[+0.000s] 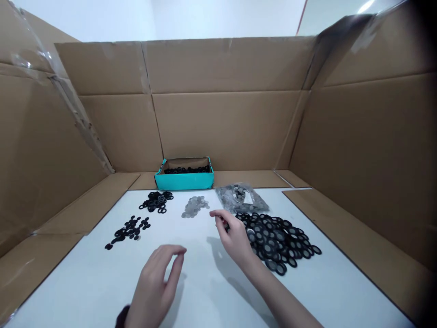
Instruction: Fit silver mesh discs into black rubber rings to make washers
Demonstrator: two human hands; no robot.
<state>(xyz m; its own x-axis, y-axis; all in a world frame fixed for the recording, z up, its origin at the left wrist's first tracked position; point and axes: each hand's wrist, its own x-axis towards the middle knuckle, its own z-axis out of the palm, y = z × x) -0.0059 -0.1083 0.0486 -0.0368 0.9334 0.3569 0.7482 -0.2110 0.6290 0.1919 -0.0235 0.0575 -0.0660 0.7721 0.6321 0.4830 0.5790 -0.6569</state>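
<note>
My left hand hovers low over the white table, fingers curled and slightly apart, nothing seen in it. My right hand reaches toward the left edge of a big pile of black rings with mesh centres; its thumb and fingers pinch close together, and I cannot tell whether a ring is between them. A small heap of grey mesh discs lies just beyond the right hand. Two heaps of plain black rings lie to the left, one far and one nearer.
A teal box holding black rings stands at the table's far edge. A clear plastic bag of grey discs lies behind the big pile. Tall cardboard walls enclose the table at the back and both sides.
</note>
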